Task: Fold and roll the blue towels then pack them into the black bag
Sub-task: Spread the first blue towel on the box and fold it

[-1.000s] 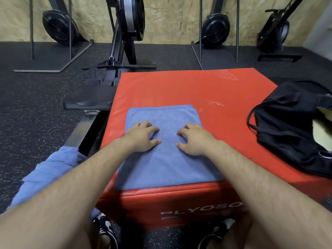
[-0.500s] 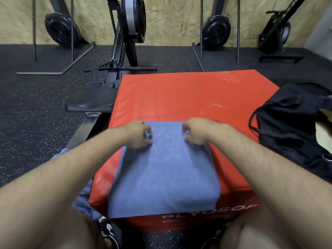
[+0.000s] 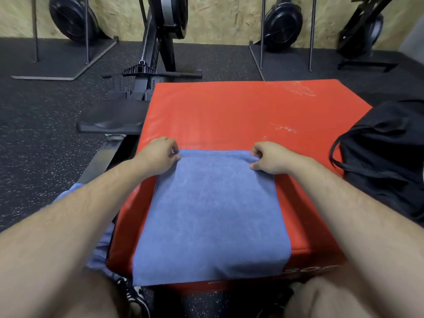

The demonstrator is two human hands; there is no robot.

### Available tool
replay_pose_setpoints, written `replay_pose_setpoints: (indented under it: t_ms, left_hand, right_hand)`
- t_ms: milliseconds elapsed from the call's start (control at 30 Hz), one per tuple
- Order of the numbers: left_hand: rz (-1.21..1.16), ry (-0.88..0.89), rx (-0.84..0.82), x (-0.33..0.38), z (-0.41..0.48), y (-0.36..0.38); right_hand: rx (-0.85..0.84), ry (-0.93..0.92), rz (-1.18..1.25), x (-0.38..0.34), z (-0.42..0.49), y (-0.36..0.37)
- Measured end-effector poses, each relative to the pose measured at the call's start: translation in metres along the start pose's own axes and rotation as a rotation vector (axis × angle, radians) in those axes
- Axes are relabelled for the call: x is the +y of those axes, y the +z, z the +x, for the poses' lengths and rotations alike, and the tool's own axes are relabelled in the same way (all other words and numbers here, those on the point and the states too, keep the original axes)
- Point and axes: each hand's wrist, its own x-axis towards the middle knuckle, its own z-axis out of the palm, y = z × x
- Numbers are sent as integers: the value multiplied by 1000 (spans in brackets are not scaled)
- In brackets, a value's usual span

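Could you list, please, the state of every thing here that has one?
Blue towel: folded flat, not rolled, near edge hanging over the red box front.
Left hand: pinching the towel's far left corner.
Right hand: pinching the towel's far right corner.
Black bag: slumped at the box's right; opening not visible.

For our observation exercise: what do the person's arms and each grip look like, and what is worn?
Both forearms are bare and hairy, no sleeves in view. The left grip and right grip are ungloved; neither wrist carries a watch or band.
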Motion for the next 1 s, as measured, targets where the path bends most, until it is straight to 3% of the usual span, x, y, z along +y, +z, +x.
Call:
replay_pose_setpoints:
  t_ms: [167,367,600,900,1000]
  left_hand:
    - [-71,-5,56,-6,-4,-2]
    - [-172,-95,114,-3,-3,-5]
    - [-112,-164,124,3,8,-3]
    - [2,-66,89,4,9,5]
    - [-14,-93,100,7,7,1]
  right_hand:
    - [23,14,163,4,-8,0]
    - [154,14,166,11,-6,-1]
    - [221,40,140,10,8,9]
    - [225,-10,48,8,7,24]
    - [249,-32,149,5,1,13]
